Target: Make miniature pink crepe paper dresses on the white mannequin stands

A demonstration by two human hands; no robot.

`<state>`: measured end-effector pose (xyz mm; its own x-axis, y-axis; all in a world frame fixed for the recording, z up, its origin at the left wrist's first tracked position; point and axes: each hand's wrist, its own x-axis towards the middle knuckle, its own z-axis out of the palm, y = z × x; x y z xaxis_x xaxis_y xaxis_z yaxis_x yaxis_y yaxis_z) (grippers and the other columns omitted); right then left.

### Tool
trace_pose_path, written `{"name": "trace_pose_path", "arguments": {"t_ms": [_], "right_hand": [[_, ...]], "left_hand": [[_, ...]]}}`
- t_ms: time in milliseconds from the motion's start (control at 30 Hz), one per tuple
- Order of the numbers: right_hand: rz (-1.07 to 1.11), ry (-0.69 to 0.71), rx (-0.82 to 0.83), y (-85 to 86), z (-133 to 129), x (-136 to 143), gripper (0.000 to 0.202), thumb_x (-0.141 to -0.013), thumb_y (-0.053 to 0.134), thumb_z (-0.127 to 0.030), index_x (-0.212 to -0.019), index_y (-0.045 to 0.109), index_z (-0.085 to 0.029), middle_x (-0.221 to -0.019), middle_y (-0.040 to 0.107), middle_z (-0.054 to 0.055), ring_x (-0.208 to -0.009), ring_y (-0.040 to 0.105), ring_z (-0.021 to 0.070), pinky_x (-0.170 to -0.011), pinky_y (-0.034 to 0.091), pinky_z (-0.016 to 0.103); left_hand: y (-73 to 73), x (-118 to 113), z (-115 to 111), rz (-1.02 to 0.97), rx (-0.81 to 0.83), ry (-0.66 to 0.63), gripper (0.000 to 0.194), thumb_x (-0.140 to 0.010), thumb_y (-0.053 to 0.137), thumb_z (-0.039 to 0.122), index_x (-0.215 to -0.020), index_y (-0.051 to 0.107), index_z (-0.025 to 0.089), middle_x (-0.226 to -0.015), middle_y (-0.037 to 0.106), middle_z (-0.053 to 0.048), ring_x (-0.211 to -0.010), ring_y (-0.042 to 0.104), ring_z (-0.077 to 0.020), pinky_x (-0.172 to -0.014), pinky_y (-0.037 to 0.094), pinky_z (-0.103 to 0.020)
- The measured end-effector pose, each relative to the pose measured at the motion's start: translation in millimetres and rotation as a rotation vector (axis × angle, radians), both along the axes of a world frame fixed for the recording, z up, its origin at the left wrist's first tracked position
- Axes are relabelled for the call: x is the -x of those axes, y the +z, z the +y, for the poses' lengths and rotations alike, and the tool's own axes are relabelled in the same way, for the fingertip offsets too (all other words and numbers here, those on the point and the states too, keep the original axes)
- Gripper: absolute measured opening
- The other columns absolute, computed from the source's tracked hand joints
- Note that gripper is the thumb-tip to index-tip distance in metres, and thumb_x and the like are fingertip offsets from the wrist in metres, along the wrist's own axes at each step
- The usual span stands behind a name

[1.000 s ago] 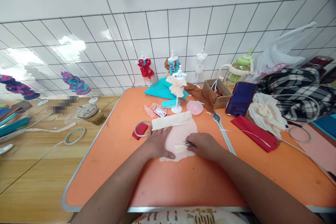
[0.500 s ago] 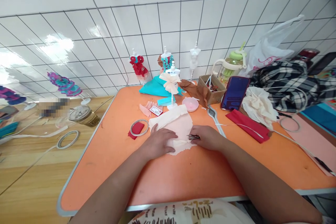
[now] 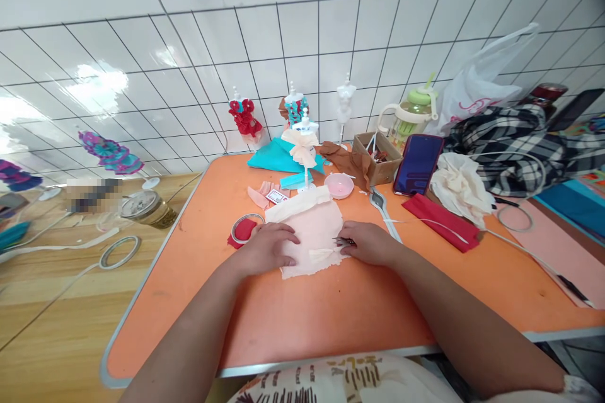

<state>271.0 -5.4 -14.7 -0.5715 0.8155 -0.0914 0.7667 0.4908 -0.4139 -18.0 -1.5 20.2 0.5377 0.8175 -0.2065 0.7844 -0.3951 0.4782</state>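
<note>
A pale pink sheet of thin material (image 3: 314, 227) lies on the orange table, with a cream strip along its far edge and a small pale piece near its lower right. My left hand (image 3: 270, 247) rests on the sheet's left side, fingers apart, holding nothing. At the right edge, my right hand (image 3: 366, 242) is closed around a small dark metal tool (image 3: 345, 241), whose tip points left over the sheet. Beyond the sheet stands a small white dress form (image 3: 305, 129) with a cream ruffle.
Behind are a pink bowl (image 3: 339, 186), teal cloth (image 3: 269, 156), a cardboard box (image 3: 378, 157) and a phone (image 3: 418, 165). Red cloth (image 3: 442, 221) lies at the right. A tape ring with red fabric (image 3: 243, 230) sits beside my left hand.
My left hand has slid left and its fingers have spread, baring more of the sheet. My right hand stays closed on the tool at the right edge. The view has shifted slightly.
</note>
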Motion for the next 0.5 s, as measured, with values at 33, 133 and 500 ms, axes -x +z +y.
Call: {"name": "trace_pose_path", "arguments": {"t_ms": [33, 133, 500], "right_hand": [[0.001, 0.002, -0.004, 0.2, 0, 0, 0.015, -0.080, 0.062, -0.026, -0.094, 0.064, -0.022, -0.097, 0.063, 0.002, -0.089, 0.059, 0.0172, -0.069, 0.037, 0.024], [-0.013, 0.011, -0.008, 1.3, 0, 0, 0.014, -0.079, 0.063, -0.026, -0.092, 0.064, -0.021, -0.097, 0.063, 0.002, -0.088, 0.059, 0.0174, -0.068, 0.037, 0.024], [-0.009, 0.011, 0.002, 4.0, 0, -1, 0.014, -0.079, 0.063, -0.026, -0.092, 0.063, -0.021, -0.096, 0.063, 0.003, -0.089, 0.059, 0.0176, -0.070, 0.037, 0.024]], "left_hand": [[-0.2, -2, 0, -0.002, -0.021, 0.002, 0.033, -0.072, 0.067, 0.049, -0.100, 0.067, 0.033, -0.127, 0.056, -0.003, -0.123, 0.044, -0.0275, -0.110, 0.018, -0.049], [-4.0, -11, -3, 0.031, -0.087, -0.021, 0.029, -0.070, 0.069, 0.049, -0.094, 0.069, 0.032, -0.130, 0.053, -0.002, -0.125, 0.041, -0.0289, -0.111, 0.012, -0.053], [8.2, -17, -10, 0.006, -0.164, -0.130, 0.017, -0.078, 0.062, 0.045, -0.087, 0.071, 0.034, -0.116, 0.060, 0.001, -0.112, 0.049, -0.0233, -0.106, 0.019, -0.043]]}}
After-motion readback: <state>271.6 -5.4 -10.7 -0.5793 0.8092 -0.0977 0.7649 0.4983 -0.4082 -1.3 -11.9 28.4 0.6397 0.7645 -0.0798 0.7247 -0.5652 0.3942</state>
